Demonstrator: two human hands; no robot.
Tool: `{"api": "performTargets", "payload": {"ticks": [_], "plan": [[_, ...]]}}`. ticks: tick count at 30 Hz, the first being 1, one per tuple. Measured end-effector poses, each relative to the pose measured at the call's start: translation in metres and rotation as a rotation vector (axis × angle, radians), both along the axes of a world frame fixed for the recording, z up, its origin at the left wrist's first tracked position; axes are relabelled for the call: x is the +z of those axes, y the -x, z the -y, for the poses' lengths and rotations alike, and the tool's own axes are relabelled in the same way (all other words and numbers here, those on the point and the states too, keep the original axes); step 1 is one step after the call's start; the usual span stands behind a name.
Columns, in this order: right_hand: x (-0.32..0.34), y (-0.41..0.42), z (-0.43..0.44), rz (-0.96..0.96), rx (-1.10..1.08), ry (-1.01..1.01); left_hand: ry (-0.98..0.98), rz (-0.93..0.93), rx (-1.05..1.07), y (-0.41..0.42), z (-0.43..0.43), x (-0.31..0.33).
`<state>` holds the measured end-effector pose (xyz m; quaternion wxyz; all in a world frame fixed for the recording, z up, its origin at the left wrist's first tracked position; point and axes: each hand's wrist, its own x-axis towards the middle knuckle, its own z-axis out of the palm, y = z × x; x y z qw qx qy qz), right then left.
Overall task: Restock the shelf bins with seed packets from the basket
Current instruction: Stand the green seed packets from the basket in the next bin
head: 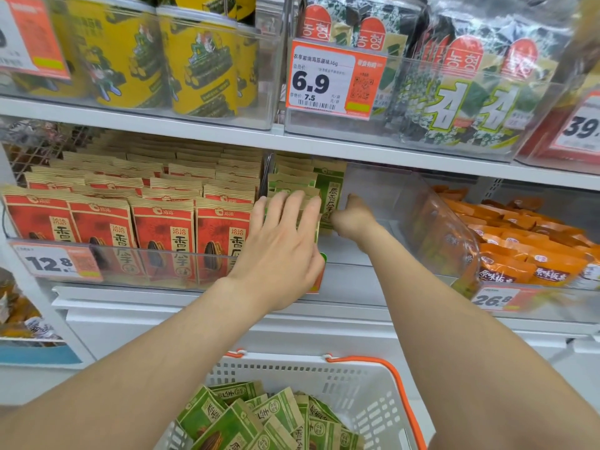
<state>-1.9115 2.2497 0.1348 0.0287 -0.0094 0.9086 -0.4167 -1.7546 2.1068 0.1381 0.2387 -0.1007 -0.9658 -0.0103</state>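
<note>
Head: left hand (282,241), right hand (352,219) at green packets (331,186), bin (406,203) room rightward.

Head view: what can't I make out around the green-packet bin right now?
- Right hand: fingertips tucked behind the upright green packets, grip unclear.
- Bin's price label: mostly covered by the left hand.
- Basket: cut off by the bottom edge, packet count unknown.
- Far-right price tag: cut off by the frame edge.

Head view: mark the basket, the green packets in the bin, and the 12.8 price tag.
basket (367,394), head view, bare white wall
green packets in the bin (332,186), head view, rightmost packet's face
12.8 price tag (48,263), head view, printed digits
</note>
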Motion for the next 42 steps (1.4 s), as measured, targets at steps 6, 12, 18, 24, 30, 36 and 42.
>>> {"api": "performTargets", "payload": {"ticks": [6, 12, 18, 24, 30, 36, 42], "plan": [[0.008, -0.022, -0.014, -0.048, -0.013, -0.192, -0.084, -0.063, -0.068, -0.010, 0.001, 0.005], [0.012, -0.070, -0.020, -0.406, -0.024, -0.334, -0.074, -0.296, -0.232, -0.031, -0.009, 0.010], [0.014, -0.147, -0.029, -0.656, 0.230, -0.634, 0.147, 0.166, -0.305, -0.054, -0.018, -0.023], [-0.023, -0.205, -0.041, -0.377, 0.495, -0.961, 0.384, 0.871, -0.303, -0.080, -0.035, -0.087], [-0.071, -0.236, -0.054, -0.179, 0.763, -1.099, 0.538, 1.223, -0.295, -0.103, -0.049, -0.170], [-0.086, -0.240, -0.059, -0.171, 0.855, -1.112, 0.580, 1.126, -0.273, -0.116, -0.044, -0.210], [-0.093, -0.237, -0.056, -0.098, 0.951, -1.103, 0.698, 1.051, -0.189, -0.120, -0.037, -0.236]]}}
